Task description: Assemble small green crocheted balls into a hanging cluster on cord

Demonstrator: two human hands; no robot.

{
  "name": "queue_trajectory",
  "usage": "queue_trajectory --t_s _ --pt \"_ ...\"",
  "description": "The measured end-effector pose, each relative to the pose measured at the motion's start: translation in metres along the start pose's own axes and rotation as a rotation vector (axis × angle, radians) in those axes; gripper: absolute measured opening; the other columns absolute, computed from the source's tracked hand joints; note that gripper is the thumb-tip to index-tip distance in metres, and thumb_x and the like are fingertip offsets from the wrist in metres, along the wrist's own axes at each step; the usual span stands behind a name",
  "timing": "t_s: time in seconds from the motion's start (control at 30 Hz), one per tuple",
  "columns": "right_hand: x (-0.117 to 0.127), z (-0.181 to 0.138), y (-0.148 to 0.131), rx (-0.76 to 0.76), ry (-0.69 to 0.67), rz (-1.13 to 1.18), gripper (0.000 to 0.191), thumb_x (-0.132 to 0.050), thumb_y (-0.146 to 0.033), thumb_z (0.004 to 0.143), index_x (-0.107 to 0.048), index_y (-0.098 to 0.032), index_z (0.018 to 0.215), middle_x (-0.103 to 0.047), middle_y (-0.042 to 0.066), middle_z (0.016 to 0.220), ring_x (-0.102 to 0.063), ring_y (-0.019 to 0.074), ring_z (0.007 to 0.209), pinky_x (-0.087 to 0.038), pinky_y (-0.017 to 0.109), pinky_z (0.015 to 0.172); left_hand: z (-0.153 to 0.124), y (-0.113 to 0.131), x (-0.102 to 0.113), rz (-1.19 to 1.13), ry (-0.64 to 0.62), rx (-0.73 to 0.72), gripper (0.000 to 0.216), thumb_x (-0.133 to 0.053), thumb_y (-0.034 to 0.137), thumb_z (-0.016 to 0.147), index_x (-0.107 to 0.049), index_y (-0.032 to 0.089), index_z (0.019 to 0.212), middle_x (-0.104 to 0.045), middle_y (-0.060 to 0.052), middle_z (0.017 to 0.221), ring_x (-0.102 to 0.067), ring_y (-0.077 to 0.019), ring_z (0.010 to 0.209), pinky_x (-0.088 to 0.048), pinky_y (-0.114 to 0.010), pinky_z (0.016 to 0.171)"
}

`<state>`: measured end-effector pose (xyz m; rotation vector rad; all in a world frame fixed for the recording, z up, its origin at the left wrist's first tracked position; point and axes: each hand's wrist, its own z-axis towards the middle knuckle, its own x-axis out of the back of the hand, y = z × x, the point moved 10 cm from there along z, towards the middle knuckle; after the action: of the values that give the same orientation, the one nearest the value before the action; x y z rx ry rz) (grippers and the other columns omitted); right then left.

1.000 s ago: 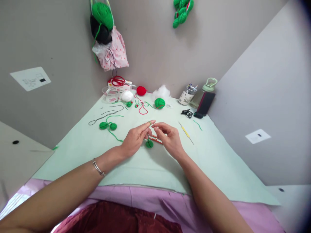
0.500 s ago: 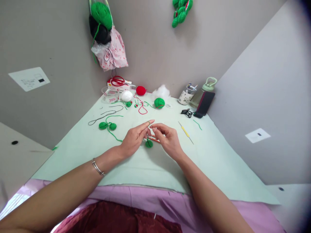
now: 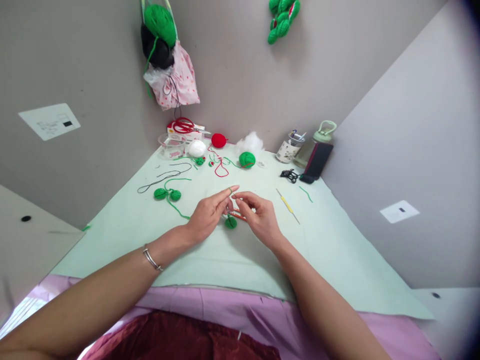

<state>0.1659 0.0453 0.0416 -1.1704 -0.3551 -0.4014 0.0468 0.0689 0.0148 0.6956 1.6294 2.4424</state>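
Observation:
Green yarn (image 3: 230,189) runs over the raised index finger of my left hand (image 3: 206,215), whose other fingers are closed around the top of a small green crocheted piece (image 3: 230,223). My right hand (image 3: 258,215) faces it, thumb and index finger pinched together at the thin yarn strand by the left fingertips. Between the hands, under the right fingers, shows a slim orange-red tool (image 3: 238,214); its ends are hidden. To the left lie two green crocheted balls (image 3: 167,194), with a yarn tail leading toward my left hand.
A yellow-handled crochet hook (image 3: 287,202) lies on the right. Behind are a green yarn ball (image 3: 247,160), red yarn (image 3: 218,140), white yarn (image 3: 197,148), stuffing (image 3: 250,143), red-handled scissors (image 3: 183,125), a pen cup (image 3: 289,149), a phone (image 3: 318,161) and black cord (image 3: 168,175).
The whole view has shifted slightly. Both hands keep nearly the same pose, with the right fingertips moved only a little at the yarn.

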Motion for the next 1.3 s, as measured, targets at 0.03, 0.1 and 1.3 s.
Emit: queue_trajectory --t_s 0.03,0.1,1.3 --pt "-0.001 0.0 0.0 0.011 -0.005 -0.008 0.024 -0.053 -0.03 0.09 -0.071 -0.017 0.098 -0.059 -0.001 0.066 -0.048 0.0111 0.056 -0.044 0.024 0.057 0.0 0.0 0.0 0.006 -0.001 0.002 0.05 -0.037 0.037 0.1 -0.05 0.02 0.145 -0.065 -0.001 0.085 -0.058 -0.0121 0.075 -0.047 -0.023 0.079" --pt "-0.003 -0.001 0.0 0.027 -0.016 -0.012 0.025 -0.052 -0.032 0.091 -0.071 -0.019 0.098 -0.061 0.0 0.068 -0.048 0.0115 0.056 -0.045 0.024 0.058 0.0 -0.001 0.0 0.018 -0.001 0.005 0.05 -0.037 0.037 0.1 -0.051 0.019 0.145 -0.065 -0.001 0.084 -0.058 -0.0125 0.075 -0.047 -0.023 0.079" --pt "-0.005 0.006 0.009 -0.056 -0.011 -0.047 0.017 -0.054 -0.029 0.086 -0.067 -0.019 0.082 -0.052 -0.004 0.057 -0.044 0.0105 0.052 -0.04 0.023 0.054 -0.001 0.01 0.001 0.372 0.039 -0.095 0.046 -0.031 0.031 0.101 -0.052 0.019 0.14 -0.05 -0.01 0.146 -0.052 -0.0207 0.13 -0.041 -0.034 0.111"
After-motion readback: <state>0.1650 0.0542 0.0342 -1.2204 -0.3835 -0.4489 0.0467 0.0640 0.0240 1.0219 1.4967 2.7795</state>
